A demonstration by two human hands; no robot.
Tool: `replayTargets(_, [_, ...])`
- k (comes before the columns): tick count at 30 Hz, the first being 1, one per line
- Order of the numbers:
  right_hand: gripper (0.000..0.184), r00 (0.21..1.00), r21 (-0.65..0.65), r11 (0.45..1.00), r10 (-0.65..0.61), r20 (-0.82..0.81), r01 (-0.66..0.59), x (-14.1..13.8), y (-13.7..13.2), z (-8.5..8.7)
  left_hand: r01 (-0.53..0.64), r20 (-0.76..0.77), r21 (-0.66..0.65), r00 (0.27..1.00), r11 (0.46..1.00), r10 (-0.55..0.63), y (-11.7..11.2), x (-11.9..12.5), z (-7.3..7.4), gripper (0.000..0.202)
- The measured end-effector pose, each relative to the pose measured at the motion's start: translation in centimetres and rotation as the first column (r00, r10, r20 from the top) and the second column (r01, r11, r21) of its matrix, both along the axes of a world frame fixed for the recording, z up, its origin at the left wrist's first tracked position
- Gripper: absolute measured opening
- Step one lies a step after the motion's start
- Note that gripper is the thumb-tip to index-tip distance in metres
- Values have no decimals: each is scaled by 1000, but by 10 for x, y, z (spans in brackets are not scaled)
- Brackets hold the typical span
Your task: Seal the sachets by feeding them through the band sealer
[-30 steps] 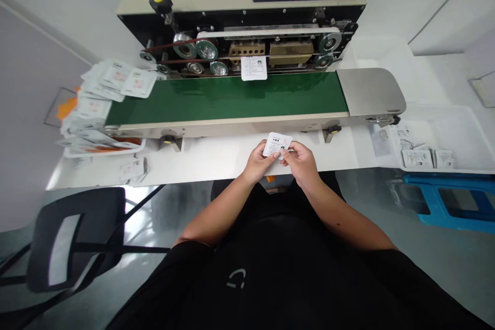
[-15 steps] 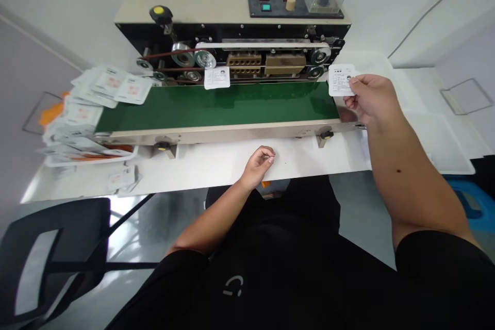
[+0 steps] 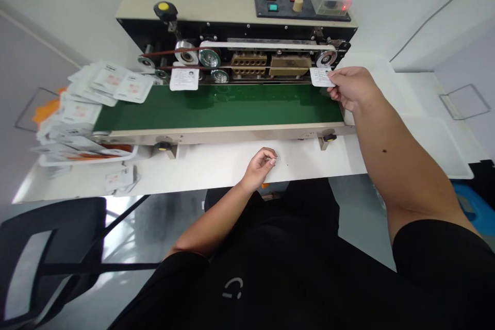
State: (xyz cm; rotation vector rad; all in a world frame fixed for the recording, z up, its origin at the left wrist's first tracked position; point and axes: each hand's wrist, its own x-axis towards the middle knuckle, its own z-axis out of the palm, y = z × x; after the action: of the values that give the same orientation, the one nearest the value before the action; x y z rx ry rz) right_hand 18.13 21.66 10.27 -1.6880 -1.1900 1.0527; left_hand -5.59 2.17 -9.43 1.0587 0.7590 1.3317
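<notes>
My right hand (image 3: 350, 87) pinches the right edge of a small white printed packet (image 3: 322, 77). The packet's top edge is at the right-end roller of the band sealer (image 3: 240, 31), above the green conveyor belt (image 3: 216, 108). A second white packet (image 3: 184, 78) hangs upright in the sealer's left part, under the brown-red drive belt. My left hand (image 3: 261, 167) rests on the white table's front edge, its fingers loosely curled and nothing seen in them.
Many white packets (image 3: 112, 80) are heaped at the belt's left end, over a white tray (image 3: 50, 160). A few packets (image 3: 119, 178) lie on the table (image 3: 201, 165). White trays (image 3: 436, 144) stand at right. A black chair (image 3: 54, 258) is at lower left.
My right hand has moved left, bringing its packet to the sealer's right-end roller. The other packet has travelled left through the sealer. My left hand has stayed in place.
</notes>
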Motion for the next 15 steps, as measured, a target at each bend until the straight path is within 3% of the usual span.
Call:
replayTargets(3, [14,999,48,999,3,42,-5,5,-9,5,-6,-3,-4,1000,1000,6,-1,0,2,29])
replayTargets(7, [9,981,216,967,-160,113,133,37,-40,14,-15,4,-6,1000,1000,15,0,0,4,29])
replayTargets(10, [10,922,367,898,-331,200,243,86,-70,14,-6,5,-3,1000,1000,6,0,-1,5,29])
replayTargets(12, [12,857,385,870,-430,284,309,130,-87,8,-8,-9,-7,1000,1000,8,1,-2,5,29])
replayTargets(15, [11,773,188,898,-438,460,397,202,-109,-9,-19,-27,-13,999,1000,19,2,-2,5,30])
